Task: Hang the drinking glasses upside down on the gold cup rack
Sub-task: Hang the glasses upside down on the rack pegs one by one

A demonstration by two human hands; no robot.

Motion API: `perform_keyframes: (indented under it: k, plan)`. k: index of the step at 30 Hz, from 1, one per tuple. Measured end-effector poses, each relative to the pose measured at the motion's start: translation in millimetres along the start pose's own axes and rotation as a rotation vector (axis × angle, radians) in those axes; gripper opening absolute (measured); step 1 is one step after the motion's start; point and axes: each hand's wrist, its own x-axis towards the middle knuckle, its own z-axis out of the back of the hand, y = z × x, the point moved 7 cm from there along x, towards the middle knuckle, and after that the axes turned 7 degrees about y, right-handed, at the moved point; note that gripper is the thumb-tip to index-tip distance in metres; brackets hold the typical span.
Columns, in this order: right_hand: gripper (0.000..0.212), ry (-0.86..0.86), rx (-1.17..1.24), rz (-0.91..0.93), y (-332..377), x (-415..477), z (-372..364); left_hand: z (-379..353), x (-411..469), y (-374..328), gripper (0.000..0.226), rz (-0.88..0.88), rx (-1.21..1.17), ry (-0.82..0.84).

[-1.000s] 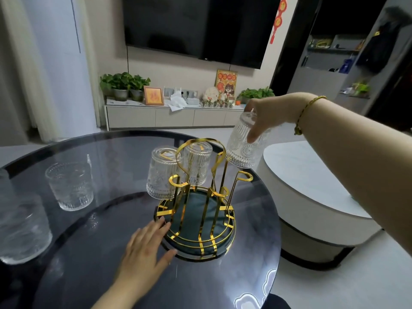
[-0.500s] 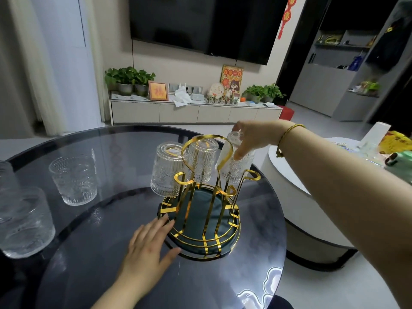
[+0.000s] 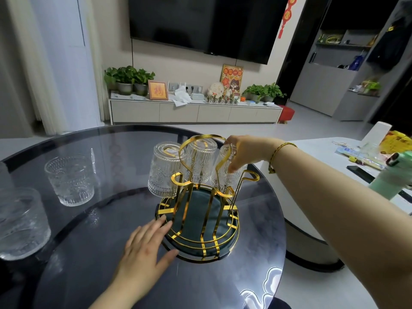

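Gold wire cup rack point(image 3: 200, 210), on a round teal base, stands on the dark glass table point(image 3: 93, 264); head view, the only view we have.

Item, hung: two ribbed drinking glasses, mouths down on the rack's prongs — the left hung glass point(image 3: 165, 169) and the rear hung glass point(image 3: 200, 159), close together.

Item, in hand: a third glass point(image 3: 225, 175), inverted, low over a right-side prong. Our right hand point(image 3: 243, 152) grips it near its upturned base, thumb on the near wall. Whether it fully rests on the prong we cannot tell.

Item, steadying: our left hand point(image 3: 145, 246) lies flat, fingers spread and relaxed, fingertips against the rim of the rack's base, holding nothing.

Item, waiting: an upright glass point(image 3: 70, 180) on the table to the left, and a near glass point(image 3: 21, 224) at the left edge, partly cut off.

Handling, as we judge it: pressed glass, rigid, fairly weighty, breakable and smooth; the embossed ribbing should aid grip. Best taken around the side wall near the base, lowered gently so glass does not knock wire or neighbour.
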Motion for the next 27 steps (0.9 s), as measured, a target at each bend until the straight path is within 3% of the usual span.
perform_keyframes:
  k: [18, 27]
  plan:
    - [0.085, -0.009, 0.053, 0.015, -3.8, 6.1, -5.4, 2.8, -1.5, -1.3, 0.120, -0.004, -0.047, -0.023]
    - [0.084, -0.120, 0.058, 0.039, -11.1, -11.3, 8.7, 1.0, -1.2, -0.7, 0.121, 0.001, -0.042, -0.012]
